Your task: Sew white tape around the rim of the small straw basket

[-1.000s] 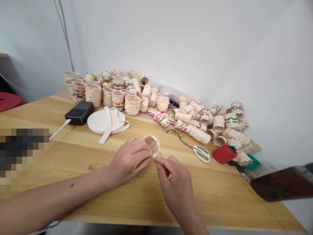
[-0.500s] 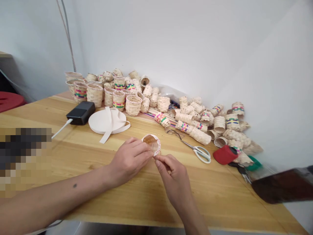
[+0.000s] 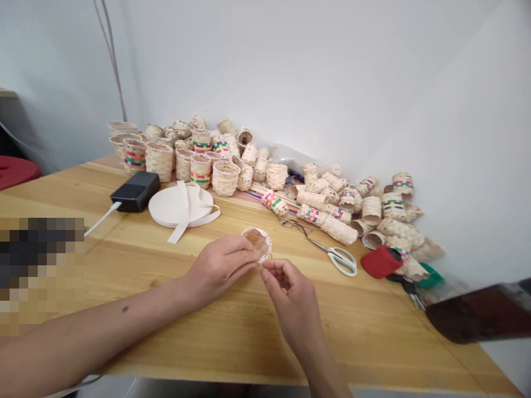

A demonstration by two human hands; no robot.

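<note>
A small woven basket [image 3: 260, 243] is tipped so its mouth faces me, with a white rim stitched in red thread. My left hand [image 3: 222, 265] is closed on the basket's left side, and its fingers cover part of the rim. At the rim's lower right, my right hand [image 3: 289, 287] is closed in a pinch between thumb and forefinger. What lies in that pinch is too small to make out; a thin strand shows near the fingertips.
Woven baskets [image 3: 226, 178] are heaped along the wall. A roll of white ribbon [image 3: 166, 207] and a black box with a cable [image 3: 135, 190] lie left. Glasses [image 3: 296, 223], scissors [image 3: 342, 261], a red thread spool [image 3: 379, 262] and a dark slab [image 3: 477, 315] are to the right.
My left fingers have shifted slightly on the basket, showing more of its woven inside. My right hand stays pinched by the rim. The whole view has drifted a little.
</note>
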